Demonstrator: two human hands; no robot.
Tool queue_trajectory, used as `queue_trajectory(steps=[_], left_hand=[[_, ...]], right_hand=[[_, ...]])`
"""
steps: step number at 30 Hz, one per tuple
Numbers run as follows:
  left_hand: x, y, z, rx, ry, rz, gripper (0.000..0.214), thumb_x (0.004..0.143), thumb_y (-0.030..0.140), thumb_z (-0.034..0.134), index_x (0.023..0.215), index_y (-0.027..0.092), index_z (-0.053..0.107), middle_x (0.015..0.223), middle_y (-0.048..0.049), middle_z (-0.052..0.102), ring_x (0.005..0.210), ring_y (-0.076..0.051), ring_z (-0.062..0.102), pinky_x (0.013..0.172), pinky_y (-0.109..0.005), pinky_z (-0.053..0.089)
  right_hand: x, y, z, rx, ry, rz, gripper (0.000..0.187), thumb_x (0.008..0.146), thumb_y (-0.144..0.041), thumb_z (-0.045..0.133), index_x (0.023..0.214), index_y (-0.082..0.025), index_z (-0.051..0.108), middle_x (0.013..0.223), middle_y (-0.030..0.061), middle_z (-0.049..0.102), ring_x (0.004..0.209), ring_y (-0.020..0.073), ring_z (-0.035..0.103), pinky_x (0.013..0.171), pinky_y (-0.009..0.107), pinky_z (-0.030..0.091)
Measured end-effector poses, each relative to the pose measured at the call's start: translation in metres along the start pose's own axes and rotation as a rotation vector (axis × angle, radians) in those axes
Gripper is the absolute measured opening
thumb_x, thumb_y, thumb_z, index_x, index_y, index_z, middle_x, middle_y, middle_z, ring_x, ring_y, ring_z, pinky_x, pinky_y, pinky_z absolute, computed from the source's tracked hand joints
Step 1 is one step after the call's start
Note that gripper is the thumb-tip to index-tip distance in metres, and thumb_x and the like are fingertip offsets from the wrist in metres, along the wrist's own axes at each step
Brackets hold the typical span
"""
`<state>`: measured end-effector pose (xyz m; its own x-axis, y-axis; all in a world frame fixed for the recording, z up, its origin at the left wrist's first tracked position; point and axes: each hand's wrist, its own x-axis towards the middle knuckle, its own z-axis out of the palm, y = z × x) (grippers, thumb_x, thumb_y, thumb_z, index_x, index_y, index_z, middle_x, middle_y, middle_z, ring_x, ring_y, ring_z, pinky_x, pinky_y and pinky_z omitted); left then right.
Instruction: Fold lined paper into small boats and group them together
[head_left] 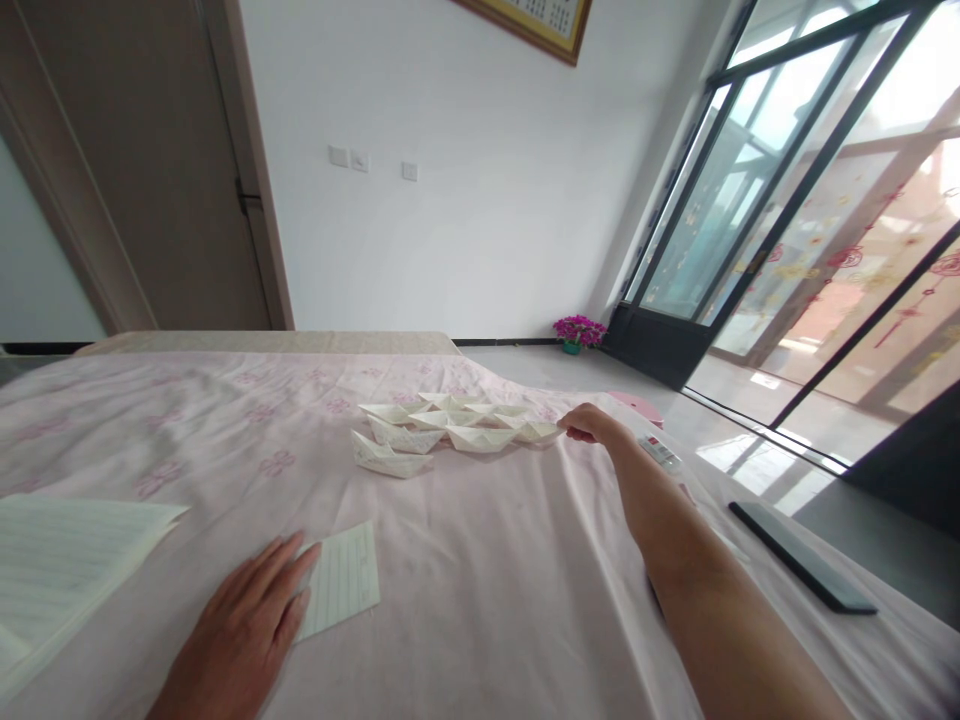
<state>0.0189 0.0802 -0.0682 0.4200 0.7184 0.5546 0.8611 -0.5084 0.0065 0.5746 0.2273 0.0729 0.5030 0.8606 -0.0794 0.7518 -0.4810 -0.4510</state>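
My left hand [251, 615] lies flat with fingers stretched out, its fingertips over the left edge of a folded piece of lined paper [346, 582] on the pink sheet. At the far right end of a cluster of folded paper boats [480, 438], my right hand [589, 423] has its fingers closed in a pinch on the tip of a paper boat [540, 432]. Several white boats stand close together in rows there. One paper boat [390, 461] sits at the near left of the group.
A pad of lined paper [67, 560] lies at the left on the flowered bed sheet [450, 600]. To the right are a dark flat tablet-like object [799, 555] and a small white packet [660, 452]. Purple flowers [579, 330] stand on the floor beyond, near the glass door [720, 210].
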Motion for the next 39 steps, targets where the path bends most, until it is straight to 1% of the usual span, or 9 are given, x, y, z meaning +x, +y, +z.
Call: queue_trajectory(steps=[4,12,18,23,26,30,32,35,39], left_hand=[[0.002,0.002,-0.002,-0.001,0.027,-0.002,0.041,0.09,0.035,0.045,0.127,0.026,0.06,0.133,-0.0044,0.061,0.124,-0.025,0.055,0.103,-0.044,0.047],[0.004,0.005,-0.006,-0.001,0.007,-0.057,0.04,0.09,0.035,0.045,0.126,0.026,0.06,0.133,-0.0041,0.061,0.124,-0.024,0.055,0.105,-0.044,0.046],[0.004,0.004,-0.004,-0.016,0.027,-0.047,0.04,0.089,0.035,0.047,0.126,0.025,0.061,0.133,-0.005,0.061,0.123,-0.025,0.056,0.104,-0.044,0.046],[0.004,0.007,-0.006,-0.039,0.038,-0.049,0.039,0.09,0.035,0.047,0.124,0.025,0.063,0.132,-0.0059,0.062,0.122,-0.026,0.057,0.104,-0.045,0.046],[0.006,0.01,-0.011,-0.057,0.021,-0.076,0.039,0.091,0.032,0.045,0.125,0.024,0.063,0.133,-0.006,0.062,0.123,-0.025,0.057,0.105,-0.045,0.046],[0.008,0.013,-0.019,-0.1,0.016,-0.102,0.038,0.092,0.032,0.046,0.126,0.025,0.062,0.132,-0.0056,0.063,0.124,-0.023,0.056,0.106,-0.044,0.046],[0.008,0.012,-0.022,-0.148,0.044,-0.108,0.038,0.091,0.031,0.047,0.126,0.026,0.062,0.131,-0.0057,0.063,0.125,-0.023,0.055,0.107,-0.045,0.045],[0.009,0.008,-0.024,-0.252,0.098,-0.148,0.036,0.092,0.03,0.047,0.123,0.026,0.063,0.13,-0.0052,0.063,0.126,-0.023,0.054,0.107,-0.046,0.046],[0.028,-0.009,-0.024,-0.38,0.08,-0.262,0.035,0.093,0.031,0.044,0.12,0.027,0.065,0.131,-0.0028,0.063,0.124,-0.02,0.056,0.107,-0.041,0.046]], right_hand=[[0.001,0.002,-0.002,0.073,-0.116,0.068,0.027,0.079,-0.033,0.068,0.069,-0.008,0.069,0.054,0.0057,0.062,0.043,0.0091,0.051,0.047,0.022,0.04],[-0.007,-0.003,-0.004,0.089,-0.085,0.101,0.036,0.085,-0.04,0.063,0.074,-0.006,0.071,0.055,0.0071,0.063,0.044,0.0094,0.051,0.047,0.022,0.041],[-0.029,-0.013,-0.016,0.016,0.102,0.045,0.03,0.081,-0.039,0.065,0.074,-0.011,0.071,0.065,0.0106,0.068,0.062,0.0159,0.063,0.06,0.024,0.044],[-0.058,-0.047,-0.013,0.017,0.316,-0.132,0.034,0.09,-0.042,0.048,0.095,-0.019,0.073,0.092,0.0107,0.072,0.089,0.0213,0.064,0.069,0.026,0.042],[-0.091,-0.076,0.016,0.07,0.292,-0.332,0.033,0.092,-0.039,0.046,0.1,-0.021,0.072,0.088,0.0059,0.073,0.084,0.0181,0.063,0.068,0.023,0.04],[-0.147,-0.11,0.076,0.112,0.154,-0.588,0.022,0.088,-0.034,0.055,0.091,-0.023,0.074,0.089,0.0019,0.072,0.081,0.0159,0.063,0.068,0.022,0.041],[-0.17,-0.121,0.108,0.13,0.123,-0.713,0.02,0.087,-0.03,0.056,0.099,-0.026,0.072,0.096,0.002,0.07,0.082,0.0162,0.063,0.071,0.024,0.041],[-0.187,-0.132,0.146,0.179,0.103,-0.725,0.028,0.086,-0.029,0.059,0.113,-0.027,0.066,0.116,0.0043,0.063,0.073,0.0138,0.061,0.069,0.026,0.043],[-0.185,-0.137,0.175,0.249,0.134,-0.69,0.032,0.083,-0.023,0.06,0.114,-0.028,0.063,0.12,0.0046,0.057,0.076,0.0143,0.061,0.072,0.027,0.045]])
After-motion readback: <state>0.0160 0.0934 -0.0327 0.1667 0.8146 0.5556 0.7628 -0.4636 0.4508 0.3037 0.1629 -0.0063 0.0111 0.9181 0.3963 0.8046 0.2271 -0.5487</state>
